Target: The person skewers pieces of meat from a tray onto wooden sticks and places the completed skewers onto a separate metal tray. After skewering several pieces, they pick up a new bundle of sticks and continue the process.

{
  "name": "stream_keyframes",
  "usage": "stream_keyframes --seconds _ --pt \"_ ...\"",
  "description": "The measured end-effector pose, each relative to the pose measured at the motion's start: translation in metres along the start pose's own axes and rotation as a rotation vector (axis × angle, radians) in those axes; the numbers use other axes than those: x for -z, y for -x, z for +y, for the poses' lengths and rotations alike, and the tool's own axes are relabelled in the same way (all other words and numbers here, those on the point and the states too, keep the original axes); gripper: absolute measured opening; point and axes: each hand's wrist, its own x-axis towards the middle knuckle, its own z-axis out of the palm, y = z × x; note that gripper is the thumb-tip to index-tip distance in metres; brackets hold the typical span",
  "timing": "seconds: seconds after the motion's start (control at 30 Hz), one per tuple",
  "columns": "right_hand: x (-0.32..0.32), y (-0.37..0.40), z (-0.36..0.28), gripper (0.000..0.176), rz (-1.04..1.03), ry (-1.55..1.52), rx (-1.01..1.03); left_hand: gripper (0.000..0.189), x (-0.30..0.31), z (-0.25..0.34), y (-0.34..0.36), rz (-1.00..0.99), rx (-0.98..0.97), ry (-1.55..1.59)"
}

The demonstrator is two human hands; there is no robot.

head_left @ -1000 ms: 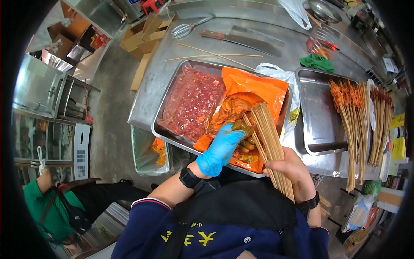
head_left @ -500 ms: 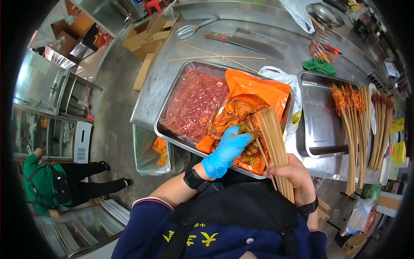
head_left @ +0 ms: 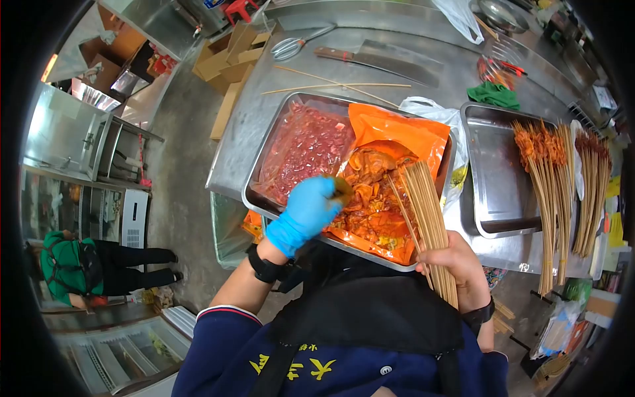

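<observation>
My left hand, in a blue glove, is closed on olive-green pieces that look like pickled peppers. It is over the front middle of a metal tray. In the tray, an opened orange bag holds red-orange marinated meat; left of it lies a clear bag of dark red diced meat. My bare right hand grips a thick bundle of bamboo skewers, upper ends over the bag's right side. One skewer stands slightly apart from the bundle.
To the right, a second metal tray carries skewered meat, with darker skewers beyond. A cleaver, a whisk and a green cloth lie behind. A lined bin stands front left. A person in green is far left.
My left hand has moved left, carrying the olive-green pieces away from the skewer tips and uncovering the meat. The right hand keeps hold of the bundle. The camera view has shifted slightly.
</observation>
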Motion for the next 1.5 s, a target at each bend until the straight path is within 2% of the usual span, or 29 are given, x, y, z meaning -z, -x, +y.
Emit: stream_keyframes --seconds 0.03,0.1,0.23,0.3,0.33,0.37,0.43,0.5,0.57,0.7,0.77,0.9,1.03,1.1,1.23,1.3,1.33,1.4,1.5 --pt "0.000 0.001 -0.001 0.026 0.003 0.000 0.000 0.021 -0.008 0.000 0.000 -0.037 -0.071 -0.236" --pt "-0.001 0.001 -0.003 0.027 -0.006 -0.005 -0.013 0.020 -0.028 -0.002 0.005 0.133 -0.210 -0.542" --pt "-0.001 0.001 -0.003 0.029 -0.015 -0.003 -0.004 0.019 -0.034 -0.004 -0.001 0.161 -0.167 -0.650" --pt "-0.004 0.002 -0.005 0.031 -0.019 -0.006 -0.021 0.019 -0.026 -0.009 -0.007 0.146 -0.055 -0.402" --pt "-0.003 0.002 -0.004 0.031 -0.016 -0.008 -0.018 0.020 -0.019 -0.011 -0.008 0.109 0.071 -0.119" --pt "-0.003 0.002 -0.003 0.032 -0.028 -0.021 -0.013 0.020 -0.013 -0.015 -0.010 0.107 0.064 -0.124" --pt "-0.003 0.002 -0.002 0.032 -0.042 -0.038 -0.012 0.021 -0.002 -0.023 -0.007 0.044 0.194 0.932" --pt "-0.003 0.001 -0.003 0.028 -0.064 0.007 -0.003 0.022 0.004 -0.018 -0.002 0.052 0.226 0.962" --pt "-0.005 -0.001 -0.003 0.027 -0.084 0.011 -0.007 0.023 0.005 -0.006 -0.001 0.141 0.250 1.179" --pt "-0.007 0.001 -0.006 0.023 -0.103 0.030 -0.008 0.024 0.002 -0.013 -0.005 0.178 0.140 1.175" --pt "-0.010 0.003 -0.009 0.022 -0.102 0.032 -0.005 0.024 -0.004 -0.010 -0.008 0.353 0.124 1.229" --pt "-0.013 0.005 -0.011 0.021 -0.145 0.075 0.017 0.024 -0.009 -0.001 -0.013 0.219 0.100 1.386" --pt "-0.013 0.006 -0.008 0.021 -0.176 0.104 0.040 0.025 -0.020 0.020 -0.016 0.258 0.129 1.306" --pt "-0.011 0.004 -0.005 0.021 -0.193 0.134 0.036 0.026 -0.024 0.026 -0.016 0.354 0.109 1.249" --pt "-0.011 0.003 -0.006 0.021 -0.190 0.147 0.047 0.027 -0.017 0.043 -0.008 0.308 0.181 1.257" --pt "-0.012 0.004 -0.006 0.020 -0.153 0.128 0.060 0.028 -0.021 0.041 -0.006 0.367 0.011 1.207" --pt "-0.012 0.004 -0.007 0.020 -0.154 0.127 0.061 0.028 -0.022 0.044 -0.003 0.367 0.011 1.206" --pt "-0.012 0.005 -0.008 0.021 -0.144 0.101 0.065 0.029 -0.026 0.051 0.003 0.402 -0.203 1.092" --pt "-0.011 0.003 -0.005 0.022 -0.152 0.079 0.061 0.030 -0.033 0.047 0.006 0.349 -0.182 1.021"
